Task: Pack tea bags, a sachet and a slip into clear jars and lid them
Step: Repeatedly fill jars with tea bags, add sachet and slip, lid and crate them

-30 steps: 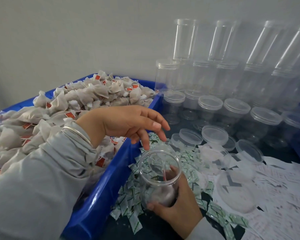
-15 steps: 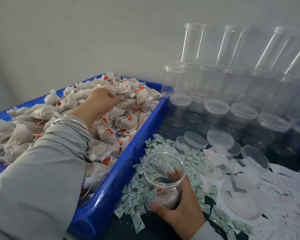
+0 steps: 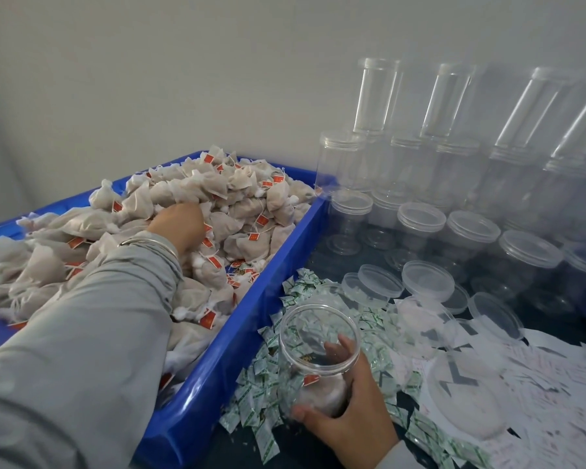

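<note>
Beside the bin's rim (image 3: pixel 237 336), right hand (image 3: pixel 349 418) grips jar (image 3: pixel 318 346).

1. Her left hand (image 3: pixel 180 221) reaches forward and down, its fingers buried and out of sight.
2. Grey sleeve (image 3: pixel 92 333) covers that arm, bangles at the wrist.
3. The right hand (image 3: pixel 349 411) sits lower, fingers and thumb curled in a grip.
</note>
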{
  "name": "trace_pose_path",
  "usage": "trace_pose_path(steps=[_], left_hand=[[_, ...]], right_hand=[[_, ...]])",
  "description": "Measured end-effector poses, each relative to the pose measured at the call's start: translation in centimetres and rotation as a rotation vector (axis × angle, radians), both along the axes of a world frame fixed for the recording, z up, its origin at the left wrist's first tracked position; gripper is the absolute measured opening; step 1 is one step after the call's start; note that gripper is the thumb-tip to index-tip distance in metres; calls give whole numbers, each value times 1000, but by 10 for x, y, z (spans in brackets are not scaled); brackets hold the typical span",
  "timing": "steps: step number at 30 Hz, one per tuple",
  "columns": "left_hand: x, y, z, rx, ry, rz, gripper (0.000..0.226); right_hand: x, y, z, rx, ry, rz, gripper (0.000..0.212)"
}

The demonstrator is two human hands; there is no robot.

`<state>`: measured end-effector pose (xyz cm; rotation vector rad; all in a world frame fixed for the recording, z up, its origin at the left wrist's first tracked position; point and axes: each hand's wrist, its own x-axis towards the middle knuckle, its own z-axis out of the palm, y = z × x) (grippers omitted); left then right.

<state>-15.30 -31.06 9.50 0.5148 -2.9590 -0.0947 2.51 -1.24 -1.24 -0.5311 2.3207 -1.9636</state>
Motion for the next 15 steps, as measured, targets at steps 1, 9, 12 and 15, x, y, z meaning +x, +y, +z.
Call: trace_pose_path(steps=[1,9,12,15], left_hand=[[0,1,2,-4,-15,0,20],[9,4,30,70,101,-40,27],[15,17,44,174,210,-86,40],[23,31,52,341,288,-108,41]], right_hand=[[-1,0,0,1,3,-3,93],[-2,0,0,-8,-21,18,92],[-1,1,0,0,-17,13,89],[0,0,3,4,-8,10,88]])
